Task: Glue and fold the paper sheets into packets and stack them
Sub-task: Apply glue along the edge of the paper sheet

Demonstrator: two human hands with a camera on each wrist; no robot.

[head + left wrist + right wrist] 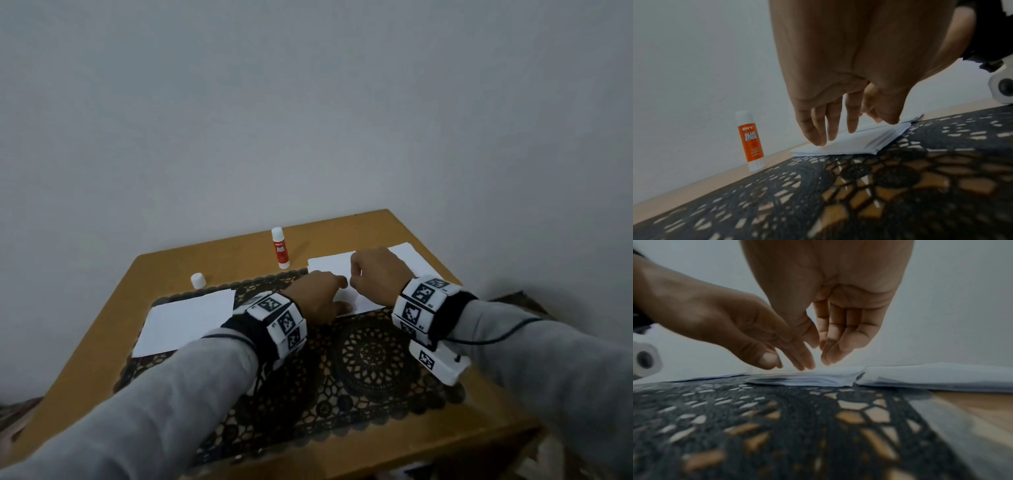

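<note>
1. While the left hand [317,301] lies with straight fingers [819,129] on the folded packet [851,142], nothing is actually gripped: it's a flat press, fingertips near the packet's far edge.
2. Right hand [375,277] hovers just beside the left one, fingers [835,345] loosely curled and holding nothing; I can't tell whether they touch the paper.
3. Packet sits under both hands, on the lace mat [370,356], with more sheets [941,374] just right of it.
4. Glue stick [280,248] stands uncapped beyond the left fingertips, its cap [198,280] farther left, and a fresh sheet [186,320] lies left of the left wrist.
5. Risks, as I judge them: lift the press too soon and the flap may spring open; the bumpy mat could skew the crease; that open stick may dry.
</note>
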